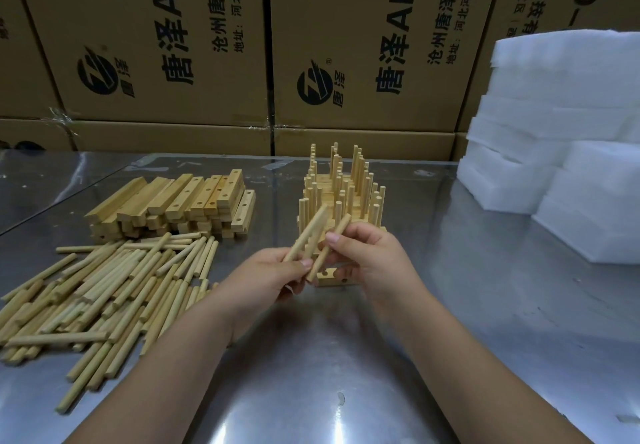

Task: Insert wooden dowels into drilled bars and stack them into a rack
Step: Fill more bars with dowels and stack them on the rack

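The left hand [273, 270] grips one dowel [311, 229] and the right hand [370, 256] pinches a second dowel [343, 224], both just above the drilled bar [327, 275] under the fingers, where a slanted push could jam it or knock the rack [341, 194] just beyond them.

Steel table [450, 357] — loose dowels [104, 291], drilled bars [173, 204], rack [341, 194], foam blocks [561, 146].

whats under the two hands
A drilled bar shows below the left hand and right hand, which hold dowels. Only a short piece with holes is visible; the hands cover the rest, so whether it rests on the table is unclear.
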